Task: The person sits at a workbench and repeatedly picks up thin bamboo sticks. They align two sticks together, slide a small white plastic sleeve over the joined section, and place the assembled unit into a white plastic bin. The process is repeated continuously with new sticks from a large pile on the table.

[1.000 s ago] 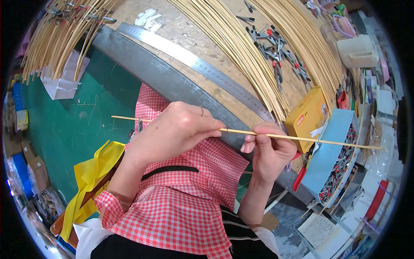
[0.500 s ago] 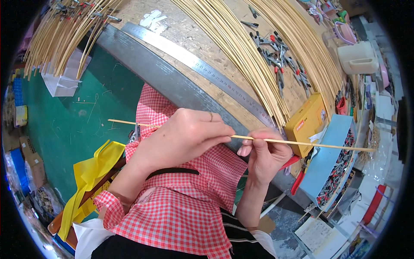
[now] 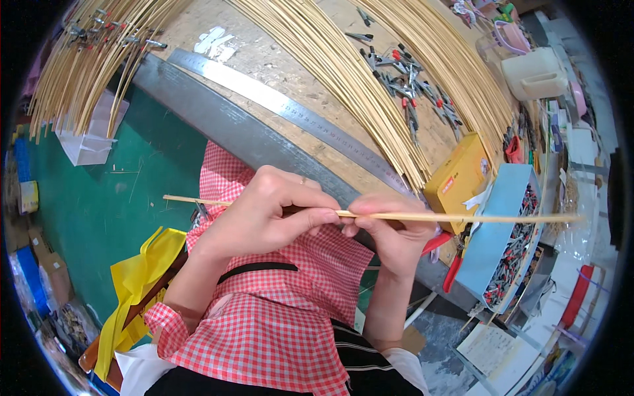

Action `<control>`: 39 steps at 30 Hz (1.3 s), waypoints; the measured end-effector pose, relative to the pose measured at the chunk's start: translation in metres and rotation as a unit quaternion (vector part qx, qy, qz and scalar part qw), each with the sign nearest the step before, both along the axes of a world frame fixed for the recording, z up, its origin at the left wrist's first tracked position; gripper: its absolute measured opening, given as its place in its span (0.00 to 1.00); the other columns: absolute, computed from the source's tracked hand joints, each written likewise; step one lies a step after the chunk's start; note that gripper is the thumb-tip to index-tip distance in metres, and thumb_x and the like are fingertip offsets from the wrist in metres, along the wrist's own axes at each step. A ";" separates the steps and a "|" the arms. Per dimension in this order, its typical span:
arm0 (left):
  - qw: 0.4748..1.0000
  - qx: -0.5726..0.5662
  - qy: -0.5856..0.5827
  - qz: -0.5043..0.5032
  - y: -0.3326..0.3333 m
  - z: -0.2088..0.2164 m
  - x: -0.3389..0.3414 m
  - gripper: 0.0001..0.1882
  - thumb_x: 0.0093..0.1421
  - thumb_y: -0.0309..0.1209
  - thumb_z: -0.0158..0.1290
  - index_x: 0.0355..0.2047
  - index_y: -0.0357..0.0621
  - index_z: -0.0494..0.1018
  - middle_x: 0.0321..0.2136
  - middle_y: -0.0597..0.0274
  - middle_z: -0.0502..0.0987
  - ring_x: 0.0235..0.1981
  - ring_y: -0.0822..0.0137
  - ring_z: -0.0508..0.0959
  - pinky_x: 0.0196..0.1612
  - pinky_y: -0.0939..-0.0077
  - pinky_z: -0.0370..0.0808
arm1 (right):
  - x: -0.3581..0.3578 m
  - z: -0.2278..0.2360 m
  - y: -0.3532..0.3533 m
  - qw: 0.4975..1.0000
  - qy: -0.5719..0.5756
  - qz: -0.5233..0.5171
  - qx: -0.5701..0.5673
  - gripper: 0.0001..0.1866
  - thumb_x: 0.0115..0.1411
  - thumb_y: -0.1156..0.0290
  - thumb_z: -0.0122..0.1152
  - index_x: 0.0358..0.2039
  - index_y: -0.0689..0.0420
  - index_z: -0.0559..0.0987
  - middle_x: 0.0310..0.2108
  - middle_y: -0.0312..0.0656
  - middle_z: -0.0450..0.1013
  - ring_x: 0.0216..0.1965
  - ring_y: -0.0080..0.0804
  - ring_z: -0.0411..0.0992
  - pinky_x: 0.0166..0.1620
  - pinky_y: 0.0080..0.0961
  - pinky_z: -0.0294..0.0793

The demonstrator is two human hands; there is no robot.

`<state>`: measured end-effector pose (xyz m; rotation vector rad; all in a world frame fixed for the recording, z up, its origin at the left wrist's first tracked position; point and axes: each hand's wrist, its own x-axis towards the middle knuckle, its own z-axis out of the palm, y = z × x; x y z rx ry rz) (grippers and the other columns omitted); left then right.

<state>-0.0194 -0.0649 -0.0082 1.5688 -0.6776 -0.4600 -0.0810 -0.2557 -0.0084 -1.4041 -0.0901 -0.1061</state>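
Note:
Across my lap I hold a thin bamboo strip (image 3: 456, 217), nearly level, with one end past each hand. My left hand (image 3: 264, 211) is closed around it, thumb and fingers pinching near its middle. Right beside it, my right hand (image 3: 396, 231) grips the same strip between thumb and fingers, the fingertips of both hands almost touching. To the right the strip's long end reaches over a light blue box (image 3: 477, 254) and looks a little blurred. Part of the strip is hidden behind my left hand.
A steel ruler (image 3: 290, 109) lies along the bench's metal edge (image 3: 218, 112). Beyond are long bundles of bamboo strips (image 3: 343, 72), scattered clips (image 3: 404, 79) and a yellow box (image 3: 456, 173). Clamped strips (image 3: 86, 72) overhang at the far left. Yellow cloth (image 3: 135, 284) hangs near my left arm.
My right hand has slid left along the strip, toward my left hand, and its fingers have closed further over it. The view has shifted slightly.

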 end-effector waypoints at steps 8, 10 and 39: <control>0.993 0.008 -0.013 0.118 0.004 -0.011 0.007 0.05 0.57 0.22 0.54 0.28 0.32 0.79 0.16 0.61 0.75 0.17 0.75 0.72 0.21 0.82 0.66 | 0.060 -0.012 -0.057 0.773 0.003 -0.236 -0.588 0.10 0.54 0.76 0.61 0.37 0.65 0.78 0.31 0.48 0.76 0.33 0.38 0.74 0.37 0.31 0.73; 0.993 0.020 -0.017 0.118 0.005 -0.009 0.007 0.05 0.57 0.21 0.54 0.28 0.32 0.79 0.16 0.61 0.75 0.17 0.75 0.72 0.21 0.82 0.66 | 0.066 -0.024 -0.065 0.675 -0.010 -0.242 -0.697 0.10 0.54 0.74 0.61 0.38 0.63 0.78 0.32 0.50 0.75 0.35 0.45 0.73 0.40 0.36 0.71; 0.984 0.038 -0.093 0.149 -0.002 -0.011 0.001 0.05 0.56 0.23 0.56 0.31 0.34 0.79 0.17 0.60 0.75 0.18 0.72 0.75 0.21 0.80 0.69 | -0.008 -0.015 0.028 0.985 0.016 -0.113 -0.133 0.11 0.61 0.85 0.51 0.44 0.73 0.75 0.28 0.46 0.73 0.20 0.21 0.67 0.23 0.16 0.69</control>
